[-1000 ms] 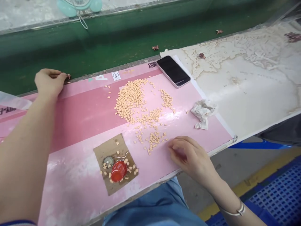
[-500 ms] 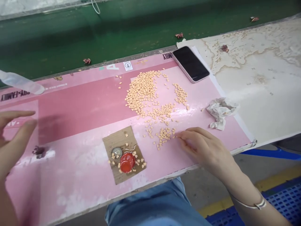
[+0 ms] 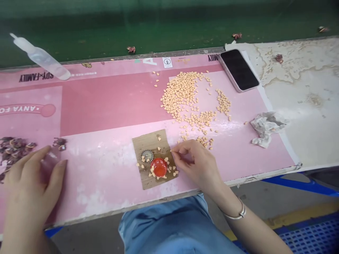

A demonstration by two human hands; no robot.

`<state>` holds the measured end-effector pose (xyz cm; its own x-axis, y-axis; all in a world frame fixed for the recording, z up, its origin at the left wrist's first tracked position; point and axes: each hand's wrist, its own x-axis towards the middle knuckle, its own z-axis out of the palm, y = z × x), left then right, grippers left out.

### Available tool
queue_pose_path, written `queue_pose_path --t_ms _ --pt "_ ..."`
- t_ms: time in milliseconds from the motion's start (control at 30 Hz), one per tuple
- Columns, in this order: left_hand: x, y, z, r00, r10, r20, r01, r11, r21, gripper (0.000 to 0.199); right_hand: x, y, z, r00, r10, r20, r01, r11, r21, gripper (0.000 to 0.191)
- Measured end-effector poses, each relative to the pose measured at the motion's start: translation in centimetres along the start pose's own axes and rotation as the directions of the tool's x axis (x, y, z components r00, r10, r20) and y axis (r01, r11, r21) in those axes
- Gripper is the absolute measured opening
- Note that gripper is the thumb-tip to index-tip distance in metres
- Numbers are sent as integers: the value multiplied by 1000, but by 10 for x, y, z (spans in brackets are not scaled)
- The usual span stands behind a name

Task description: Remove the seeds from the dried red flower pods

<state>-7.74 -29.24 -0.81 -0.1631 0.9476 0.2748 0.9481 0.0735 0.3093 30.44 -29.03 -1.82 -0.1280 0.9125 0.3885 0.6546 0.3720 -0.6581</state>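
Note:
My right hand (image 3: 197,164) is closed in a pinch beside the right edge of a cardboard square (image 3: 139,146), with a small tan piece (image 3: 171,151) at its fingertips. On the cardboard sit a red cap (image 3: 159,168), wet and shiny, and a grey crimped bottle cap (image 3: 147,156), with several tan pieces scattered round them. Beyond the hand spreads a loose pile of the same heart-like tan pieces (image 3: 180,91). At the left, my left hand (image 3: 35,180) is open, thumb and fingers apart, next to a heap of small dark reddish-brown figures (image 3: 13,150); one more dark figure (image 3: 60,143) lies above its thumb.
A phone (image 3: 239,70) lies at the mat's back right, with a crumpled tissue (image 3: 267,127) nearer me. A translucent squeeze bottle (image 3: 43,60) lies at the back left. Behind the pink mat (image 3: 106,102) runs a green surface (image 3: 169,28) with several dark figures on it.
My right hand has moved left from the tan pieces to the cardboard. My left hand has lowered toward the dark heap. The view has shifted, bringing that heap into sight.

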Motion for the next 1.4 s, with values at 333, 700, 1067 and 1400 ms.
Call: queue_pose_path --t_ms 333,700,1067,1400 --pt "24 36 -5 997 -61 38 58 994 91 65 -3 3 0 999 51 13 -51 998 27 21" --pt "-10 82 -4 967 -256 -10 216 833 -510 16 2 -13 -12 998 28 -58 -21 993 115 23" --pt "-57 155 -10 920 -110 376 391 329 -860 10 11 -65 -19 996 -86 12 74 909 410 34" --pt "-55 165 -7 735 154 660 668 4 -744 13 6 -58 -31 961 -247 122 158 856 493 35"
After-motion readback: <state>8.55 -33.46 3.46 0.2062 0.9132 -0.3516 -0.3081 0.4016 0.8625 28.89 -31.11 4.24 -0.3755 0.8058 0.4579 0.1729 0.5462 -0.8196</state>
